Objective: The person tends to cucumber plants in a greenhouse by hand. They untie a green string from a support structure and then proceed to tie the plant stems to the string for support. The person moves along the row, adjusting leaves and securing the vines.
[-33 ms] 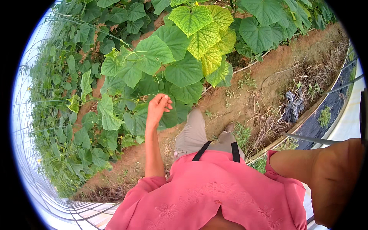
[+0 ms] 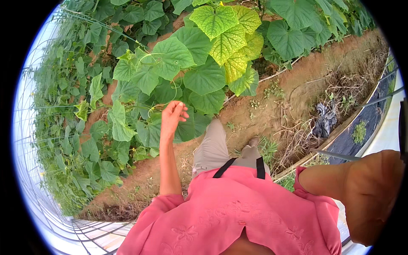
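My left hand [image 2: 173,114] is raised among the leaves of a cucumber-like vine, its fingers curled in and the thumb laid along them. A thin curling tendril [image 2: 175,90] runs close to its knuckles. Whatever the fingers hold, if anything, is too small to make out. Around the hand are broad green leaves [image 2: 205,78], and just above it to the right hangs a cluster of yellowing leaves [image 2: 229,44]. My right arm [image 2: 369,191] is bent up at the right rim; its hand lies outside the picture.
Vines [image 2: 63,140] climb on strings to the left. Bare soil [image 2: 255,112] runs between the plants and a bed edge, with dry stalks [image 2: 297,140] and crumpled black plastic [image 2: 325,121]. Metal frame bars [image 2: 335,154] cross at the right. My shoe [image 2: 253,141] stands on the soil.
My left hand has shifted very slightly up and to the left, and its fingers have turned a little. The right arm has dropped slightly in shape at the rim.
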`<state>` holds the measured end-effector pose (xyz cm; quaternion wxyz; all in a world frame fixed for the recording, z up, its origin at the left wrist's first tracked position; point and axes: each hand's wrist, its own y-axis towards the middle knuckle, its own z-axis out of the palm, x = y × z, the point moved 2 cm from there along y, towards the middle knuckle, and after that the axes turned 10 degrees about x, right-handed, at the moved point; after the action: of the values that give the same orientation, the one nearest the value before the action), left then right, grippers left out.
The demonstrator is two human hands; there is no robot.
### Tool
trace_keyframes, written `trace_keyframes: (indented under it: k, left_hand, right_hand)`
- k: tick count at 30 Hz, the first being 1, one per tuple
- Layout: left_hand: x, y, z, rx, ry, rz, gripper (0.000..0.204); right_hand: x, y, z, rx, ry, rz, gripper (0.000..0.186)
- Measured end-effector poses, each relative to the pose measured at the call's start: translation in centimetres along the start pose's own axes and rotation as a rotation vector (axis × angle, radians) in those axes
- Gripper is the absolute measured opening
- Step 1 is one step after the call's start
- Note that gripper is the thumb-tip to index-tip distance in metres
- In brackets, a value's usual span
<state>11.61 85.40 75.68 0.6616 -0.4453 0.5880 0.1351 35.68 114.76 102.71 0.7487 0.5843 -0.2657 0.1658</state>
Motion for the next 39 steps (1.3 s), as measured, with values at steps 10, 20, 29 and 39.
trace_keyframes:
  k: [10,20,29,39]
  left_hand:
    - [-3.2,4.9,-5.0,-0.189,-0.511,0.104,0.035]
    - [-0.5,11.8,-4.3,0.025,-0.719,-0.039,0.017]
    - [-0.4,10.9,-5.9,-0.108,-0.613,-0.09,0.015]
    - [-7.3,5.1,-4.3,-0.046,-0.529,0.088,0.027]
  right_hand:
    - [-21.8,3.8,11.0,0.24,-0.275,0.625,0.02]
    - [-38.2,2.5,14.1,0.964,-0.829,0.435,0.028]
    - [-40.0,4.3,16.0,1.233,-0.829,0.393,0.032]
    - [-40.3,3.4,11.8,1.15,-0.511,0.448,0.035]
